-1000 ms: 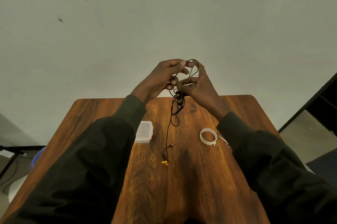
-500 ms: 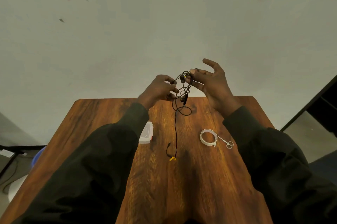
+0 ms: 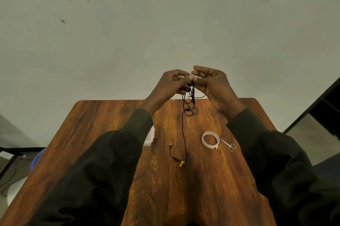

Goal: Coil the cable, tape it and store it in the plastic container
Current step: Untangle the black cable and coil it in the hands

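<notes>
— Cable (image 3: 183, 130) first: which way does it run?

— Black and thin, its long axis runs from the hands above the far edge of the desk (image 3: 103, 121) down toward the person. A small tangle of loops hangs just under the fingers; from there a single strand drops to the wood, bends at a yellow piece (image 3: 181, 163) and ends in a short tail with a small plug (image 3: 171, 145) pointing away from the person.

— And the hands?

— Both are raised above the desk's far edge, forearms in dark sleeves reaching forward. The left hand (image 3: 170, 84) has its fingers curled, its grip pinching the cable's top at the fingertips. The right hand (image 3: 213, 84) faces it, palm turned inward, thumb and forefinger closed on the same bunch, the other fingers loosely bent above.

— What lies around the cable?

— Left of the hanging strand, the plastic container (image 3: 150, 138) sits on the desk, half hidden by the left sleeve. Right of the strand lies a roll of white tape (image 3: 209, 140), with small scissors (image 3: 229, 145) just beside it on its far-right side.
</notes>
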